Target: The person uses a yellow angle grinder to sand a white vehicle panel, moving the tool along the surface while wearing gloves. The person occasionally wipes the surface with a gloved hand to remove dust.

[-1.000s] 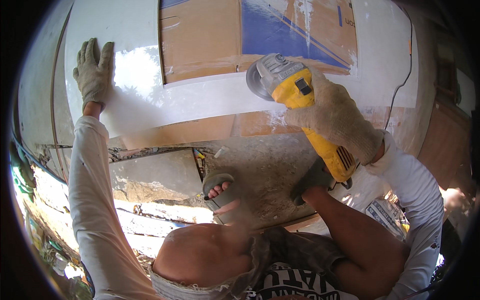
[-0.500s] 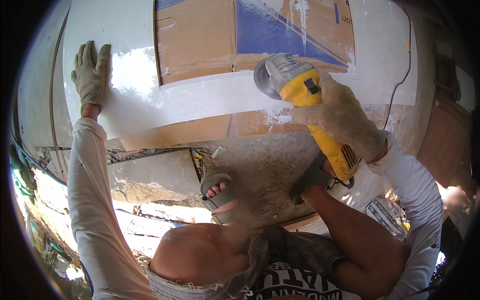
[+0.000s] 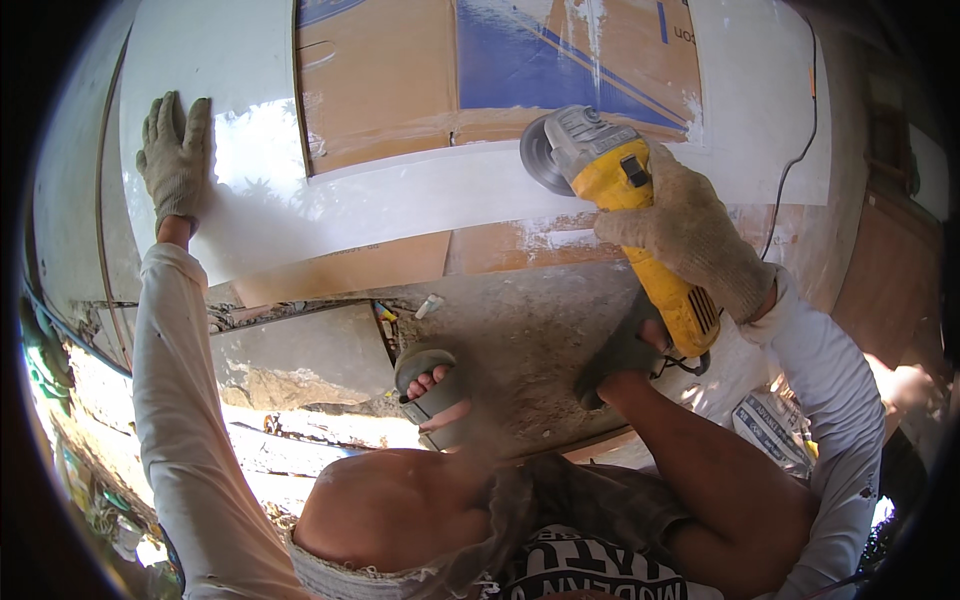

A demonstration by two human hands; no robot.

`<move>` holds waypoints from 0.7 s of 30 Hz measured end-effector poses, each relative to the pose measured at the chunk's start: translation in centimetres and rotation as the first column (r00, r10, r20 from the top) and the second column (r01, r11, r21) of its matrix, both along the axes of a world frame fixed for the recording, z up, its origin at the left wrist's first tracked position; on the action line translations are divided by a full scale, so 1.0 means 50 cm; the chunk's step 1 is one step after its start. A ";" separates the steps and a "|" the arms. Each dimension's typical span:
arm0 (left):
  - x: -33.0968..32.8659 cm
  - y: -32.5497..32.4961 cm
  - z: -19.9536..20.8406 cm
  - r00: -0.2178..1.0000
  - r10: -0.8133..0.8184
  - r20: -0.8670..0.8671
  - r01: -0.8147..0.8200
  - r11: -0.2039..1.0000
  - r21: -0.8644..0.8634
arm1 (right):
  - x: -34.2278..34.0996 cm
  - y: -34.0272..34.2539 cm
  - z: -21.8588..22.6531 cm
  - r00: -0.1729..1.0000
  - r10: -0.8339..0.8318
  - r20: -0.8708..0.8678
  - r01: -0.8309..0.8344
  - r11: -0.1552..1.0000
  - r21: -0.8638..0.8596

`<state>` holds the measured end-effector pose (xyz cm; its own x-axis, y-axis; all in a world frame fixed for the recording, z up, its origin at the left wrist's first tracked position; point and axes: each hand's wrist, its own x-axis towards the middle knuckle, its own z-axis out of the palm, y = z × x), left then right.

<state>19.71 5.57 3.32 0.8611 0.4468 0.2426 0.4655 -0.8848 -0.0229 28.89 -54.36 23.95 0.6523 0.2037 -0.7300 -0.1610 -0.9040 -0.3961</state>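
Note:
In a knitted work glove, my right hand (image 3: 692, 212) is wrapped round the body of a yellow and grey angle grinder (image 3: 612, 172). The tool's round disc (image 3: 543, 155) lies against or just over the lower strip of a white frame-shaped panel (image 3: 400, 190); I cannot tell whether they touch. On the panel's left side my gloved left hand (image 3: 174, 165) rests flat, fingers stretched out, holding nothing. Brown and blue cardboard (image 3: 380, 100) shows through the panel's cut-out and sticks out below its near edge.
A dark cord (image 3: 783, 190) runs down the right side. My sandalled feet (image 3: 425, 375) stand on dusty concrete (image 3: 500, 330) in front of the panel. A printed sack (image 3: 770, 435) lies at lower right, and bright debris (image 3: 110, 500) at lower left. Hazy dust hangs near my knees.
The grinder in my right hand has shifted slightly right along the panel's lower strip. My left hand still lies on the panel, and the whole view has moved a little.

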 end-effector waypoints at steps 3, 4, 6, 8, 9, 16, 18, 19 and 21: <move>0.000 0.002 -0.001 1.000 0.003 0.003 -0.003 1.000 -0.008 | -0.001 -0.011 -0.003 1.000 -0.008 0.025 0.008 1.000 0.015; -0.001 0.002 -0.001 1.000 0.009 0.000 -0.009 1.000 -0.008 | -0.002 -0.015 -0.005 0.999 -0.019 0.028 0.018 0.999 0.029; -0.001 0.003 -0.002 1.000 -0.006 0.007 0.006 1.000 -0.009 | -0.002 -0.022 -0.010 0.999 -0.026 0.038 0.024 0.998 0.051; -0.002 0.004 -0.001 1.000 -0.010 0.007 0.010 1.000 -0.012 | 0.000 -0.030 -0.014 0.999 -0.022 0.050 0.019 0.998 0.064; -0.003 0.004 -0.001 1.000 -0.009 0.007 0.009 1.000 -0.017 | 0.001 -0.035 -0.015 0.998 -0.007 0.058 0.003 0.998 0.060; -0.004 0.003 0.002 1.000 -0.004 0.015 0.005 0.999 -0.048 | 0.005 -0.059 -0.017 0.998 -0.023 0.055 0.019 0.997 0.072; -0.004 0.004 0.002 1.000 -0.016 0.007 0.016 0.999 -0.031 | 0.008 -0.066 -0.017 0.998 -0.019 0.055 0.015 0.997 0.071; -0.004 0.005 0.002 1.000 -0.010 0.001 0.010 1.000 -0.028 | 0.008 -0.069 -0.018 0.998 -0.010 0.065 0.006 0.998 0.062; -0.003 0.008 0.002 1.000 -0.016 -0.009 0.016 1.000 -0.015 | 0.009 -0.076 -0.018 0.997 0.008 0.082 -0.012 0.998 0.056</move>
<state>19.55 5.94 3.41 0.8704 0.4366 0.2278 0.4511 -0.8923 -0.0136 29.36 -58.14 23.06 0.7069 0.2497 -0.6618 -0.1173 -0.8812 -0.4579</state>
